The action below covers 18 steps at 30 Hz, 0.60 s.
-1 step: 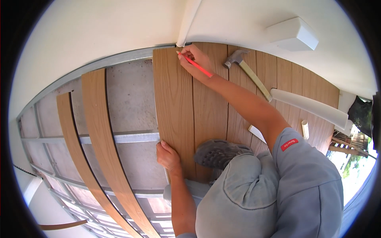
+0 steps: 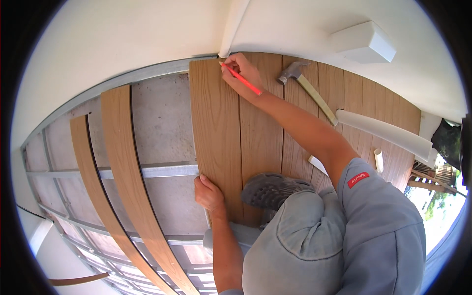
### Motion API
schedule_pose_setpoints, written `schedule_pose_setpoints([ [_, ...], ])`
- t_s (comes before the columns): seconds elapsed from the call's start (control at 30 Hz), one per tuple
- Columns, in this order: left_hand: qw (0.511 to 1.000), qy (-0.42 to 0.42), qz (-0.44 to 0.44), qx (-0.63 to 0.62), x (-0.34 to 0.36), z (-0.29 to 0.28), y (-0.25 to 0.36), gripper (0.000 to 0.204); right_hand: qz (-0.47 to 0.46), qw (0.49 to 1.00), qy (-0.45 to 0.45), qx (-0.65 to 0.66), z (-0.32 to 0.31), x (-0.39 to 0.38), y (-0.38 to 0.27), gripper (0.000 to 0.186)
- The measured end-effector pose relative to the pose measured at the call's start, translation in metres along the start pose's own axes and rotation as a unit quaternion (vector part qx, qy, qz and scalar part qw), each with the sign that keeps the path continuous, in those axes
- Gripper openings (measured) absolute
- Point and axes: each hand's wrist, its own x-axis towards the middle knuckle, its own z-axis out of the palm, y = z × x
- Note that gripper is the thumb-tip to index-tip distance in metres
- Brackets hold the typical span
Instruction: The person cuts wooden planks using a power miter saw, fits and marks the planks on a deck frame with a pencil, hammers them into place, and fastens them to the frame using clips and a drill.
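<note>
My right hand [image 2: 242, 73] holds a red pencil [image 2: 248, 84], its tip at the top of a wide wood-grain plank [image 2: 214, 123], near the wall. My left hand [image 2: 209, 194] is closed round that plank's left edge, lower down. A claw hammer [image 2: 314, 96] with a wooden handle lies on the laid planks [image 2: 260, 137] right of my right hand. My dark shoe [image 2: 270, 191] shows between my arms, on the planks.
Two loose planks [image 2: 118, 128] [image 2: 83, 147] lie across the metal grid [image 2: 167, 169] at left. A white pipe [image 2: 231, 24] and box [image 2: 361, 42] are on the wall [image 2: 123, 34]. A long white strip [image 2: 383, 130] and short tube [image 2: 378, 160] lie at right.
</note>
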Motion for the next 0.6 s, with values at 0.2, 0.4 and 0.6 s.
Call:
schedule_pose_setpoints([
  [0.2, 1.0, 0.003, -0.007, 0.005, -0.001, -0.002, 0.004, 0.038, -0.067, 0.994, 0.034, -0.077, 0.006, 0.008, 0.015, 0.023],
  [0.4, 1.0, 0.003, -0.002, 0.001, -0.001, -0.002, 0.003, 0.036, -0.09, 0.991, 0.045, -0.089, 0.009, 0.009, 0.018, 0.023],
  [0.6, 1.0, -0.001, -0.013, 0.018, -0.002, -0.002, 0.005, 0.036, -0.101, 0.99, 0.05, -0.086, 0.007, 0.01, 0.017, 0.021],
])
